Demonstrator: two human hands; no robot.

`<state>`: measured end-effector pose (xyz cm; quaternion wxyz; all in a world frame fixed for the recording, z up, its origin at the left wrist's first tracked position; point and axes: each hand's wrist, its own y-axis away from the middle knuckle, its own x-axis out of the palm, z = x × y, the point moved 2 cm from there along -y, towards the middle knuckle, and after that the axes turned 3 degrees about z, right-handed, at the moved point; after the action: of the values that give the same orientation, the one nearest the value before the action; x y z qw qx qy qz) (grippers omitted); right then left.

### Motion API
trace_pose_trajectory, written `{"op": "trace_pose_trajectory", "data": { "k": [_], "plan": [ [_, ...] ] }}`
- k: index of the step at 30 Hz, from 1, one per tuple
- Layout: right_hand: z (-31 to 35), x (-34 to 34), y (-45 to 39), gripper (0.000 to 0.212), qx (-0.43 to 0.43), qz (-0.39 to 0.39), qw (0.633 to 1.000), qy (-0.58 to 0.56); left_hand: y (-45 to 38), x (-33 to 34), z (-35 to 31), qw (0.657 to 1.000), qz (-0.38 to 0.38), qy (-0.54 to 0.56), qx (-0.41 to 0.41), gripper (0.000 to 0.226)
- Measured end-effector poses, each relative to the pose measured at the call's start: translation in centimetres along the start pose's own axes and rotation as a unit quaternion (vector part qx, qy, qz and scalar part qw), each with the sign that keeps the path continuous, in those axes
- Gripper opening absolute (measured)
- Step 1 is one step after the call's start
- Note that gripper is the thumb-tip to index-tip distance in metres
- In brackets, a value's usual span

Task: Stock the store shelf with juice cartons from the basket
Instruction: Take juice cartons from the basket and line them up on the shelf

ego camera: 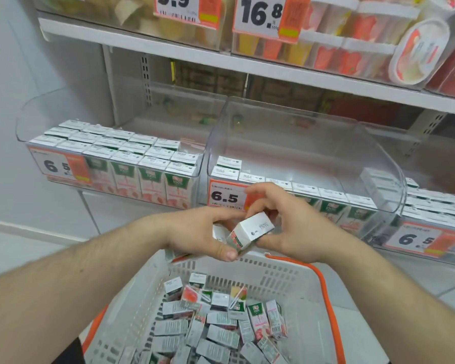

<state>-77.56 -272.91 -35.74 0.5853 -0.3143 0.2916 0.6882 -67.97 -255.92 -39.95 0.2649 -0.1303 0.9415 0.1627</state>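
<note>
Both hands hold tilted carton, top facing up-right.

Both forearms extended fwd; L hand & R hand brought together, fingers curled, gripping.

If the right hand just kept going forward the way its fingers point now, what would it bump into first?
Probably the orange 6.5 price tag on the front of the middle clear bin; the right hand, holding a juice carton, points up and left toward it. Depth is hard to judge.
</note>
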Motion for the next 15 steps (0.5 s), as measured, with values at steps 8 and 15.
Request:
{"op": "trace_pose_trajectory", "data": {
  "k": [8,15],
  "plan": [
    [0.0,0.3,-0.4,0.07,0.004,0.119,0.989,-0.088,-1.2,3.0,1.0,0.998,0.034,0.033,-0.041,0.066],
    [-0.1,0.0,0.1,0.056,-0.013,-0.17,0.967,-0.189,-1.3,3.5,-0.5,0.947,-0.245,0.207,0.011,0.046]
  ]
}}
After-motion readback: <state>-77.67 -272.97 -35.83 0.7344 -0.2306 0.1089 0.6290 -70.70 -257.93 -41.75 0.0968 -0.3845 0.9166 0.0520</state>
